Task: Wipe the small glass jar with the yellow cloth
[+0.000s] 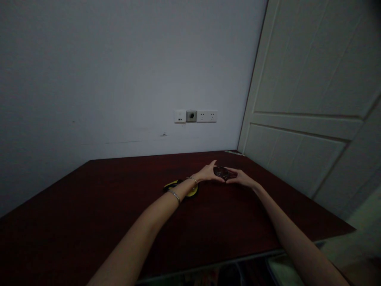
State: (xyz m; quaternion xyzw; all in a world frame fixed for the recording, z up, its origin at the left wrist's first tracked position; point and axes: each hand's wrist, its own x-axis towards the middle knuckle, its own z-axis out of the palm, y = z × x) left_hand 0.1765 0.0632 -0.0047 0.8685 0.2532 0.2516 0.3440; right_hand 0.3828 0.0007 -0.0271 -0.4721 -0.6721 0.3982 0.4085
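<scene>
At the dark-red desk [119, 222], toward its far right corner, left hand [207, 173] and right hand [242, 178] clasp a glassy object [220, 172] between them, apparently steadying it; shifting it calls for even pressure.

Fingers [233, 180] around clear glassy object [221, 172], dark red table [104, 210], wall sockets [207, 116]

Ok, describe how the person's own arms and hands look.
Both forearms are bare, with no sleeve in view. The left arm wears two silvery bands: a slim bracelet at the wrist and a broader bangle higher up. The right arm shows no jewellery. The left grip and right grip are ungloved.
</scene>
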